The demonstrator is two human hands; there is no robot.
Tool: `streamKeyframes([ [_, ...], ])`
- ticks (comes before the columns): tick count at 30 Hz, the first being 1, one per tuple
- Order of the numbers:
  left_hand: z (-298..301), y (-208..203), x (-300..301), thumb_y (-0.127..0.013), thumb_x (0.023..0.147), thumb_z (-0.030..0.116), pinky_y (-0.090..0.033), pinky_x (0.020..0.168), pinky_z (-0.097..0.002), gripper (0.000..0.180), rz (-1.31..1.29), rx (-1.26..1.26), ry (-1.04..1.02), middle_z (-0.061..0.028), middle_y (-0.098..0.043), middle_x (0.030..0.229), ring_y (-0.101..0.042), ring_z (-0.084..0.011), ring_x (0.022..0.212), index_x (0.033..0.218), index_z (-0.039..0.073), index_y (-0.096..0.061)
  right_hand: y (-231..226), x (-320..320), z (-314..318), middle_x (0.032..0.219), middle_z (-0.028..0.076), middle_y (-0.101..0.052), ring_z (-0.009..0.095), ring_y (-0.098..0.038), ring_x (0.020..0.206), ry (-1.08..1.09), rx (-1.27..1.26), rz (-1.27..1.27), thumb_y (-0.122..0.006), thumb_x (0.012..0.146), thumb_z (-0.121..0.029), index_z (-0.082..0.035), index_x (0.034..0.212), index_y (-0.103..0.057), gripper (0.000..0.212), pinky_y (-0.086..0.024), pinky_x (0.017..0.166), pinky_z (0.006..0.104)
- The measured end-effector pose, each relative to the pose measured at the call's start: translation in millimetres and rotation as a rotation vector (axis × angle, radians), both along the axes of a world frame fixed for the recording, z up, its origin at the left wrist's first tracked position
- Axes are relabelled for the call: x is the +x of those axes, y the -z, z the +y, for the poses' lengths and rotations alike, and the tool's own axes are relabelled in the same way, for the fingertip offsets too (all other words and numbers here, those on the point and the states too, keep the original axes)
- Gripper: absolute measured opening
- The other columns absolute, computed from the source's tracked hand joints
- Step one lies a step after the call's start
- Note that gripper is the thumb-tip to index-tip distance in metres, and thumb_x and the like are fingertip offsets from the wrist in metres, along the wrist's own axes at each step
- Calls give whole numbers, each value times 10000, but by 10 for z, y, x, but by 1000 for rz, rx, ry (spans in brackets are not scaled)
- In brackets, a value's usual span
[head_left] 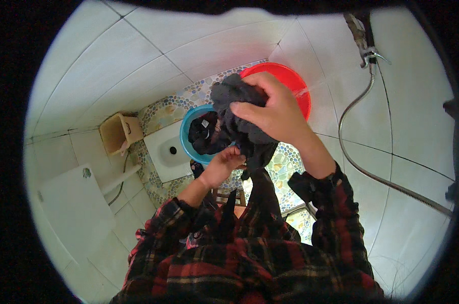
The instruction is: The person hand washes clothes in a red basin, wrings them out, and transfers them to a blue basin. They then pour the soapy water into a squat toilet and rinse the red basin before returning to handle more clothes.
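A bunched dark grey garment (239, 96) hangs from my right hand (277, 111), whose thumb and fingers close round it from above. Its exact kind cannot be made out. Lower down, my left hand (223, 166) has its fingers curled in at the hanging dark cloth and pinches its edge. Just behind my left hand stands a blue basin (185, 133) with dark clothes (201, 134) in it, one showing a small white label. Partly covered by the garment and my right hand, a red basin (295, 83) stands at the back right.
A white squat toilet (161, 159) is set in the pebble-patterned floor (171, 109) left of the blue basin. Beside it stands a beige bin (119, 133), with a white cistern (77, 213) on the left wall. A metal shower hose (348, 147) hangs along the right wall.
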State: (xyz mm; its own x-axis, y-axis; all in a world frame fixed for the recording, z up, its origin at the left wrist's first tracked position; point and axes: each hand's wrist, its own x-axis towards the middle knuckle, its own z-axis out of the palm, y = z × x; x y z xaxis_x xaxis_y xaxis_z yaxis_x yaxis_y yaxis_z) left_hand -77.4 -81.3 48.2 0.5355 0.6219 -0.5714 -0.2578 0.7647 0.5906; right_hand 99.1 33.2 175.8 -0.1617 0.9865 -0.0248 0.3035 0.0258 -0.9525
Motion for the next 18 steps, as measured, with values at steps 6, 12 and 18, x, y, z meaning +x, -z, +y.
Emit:
streamKeyframes([
  [6, -442, -331, -332, -565, 957, 165, -534, 673, -280, 88, 129, -172, 34, 3, -553, 861, -638, -164, 778, 951, 100, -507, 527, -585, -72, 1133, 207, -590, 332, -594, 1016, -240, -10, -194, -690, 800, -303, 1, 1168, -572, 492, -475, 891, 396],
  [12, -653, -210, -647, -484, 972, 206, -495, 761, -362, 173, -13, -309, -227, -48, -626, 996, -627, -200, 868, 1049, 73, -563, 842, -126, -523, 1337, 240, -475, 332, -481, 1238, -757, -568, -200, -613, 803, -145, -38, 1365, -436, 599, -425, 989, 400],
  [18, -564, -22, -669, -417, 971, 238, -449, 968, -409, 341, -139, -476, -486, -108, -660, 1126, -617, -263, 1044, 1176, 11, -569, 1230, -37, -1399, 1551, 233, -164, 339, -193, 1444, -439, -358, -202, -682, 693, -79, -82, 1519, -149, 983, -208, 1153, 389],
])
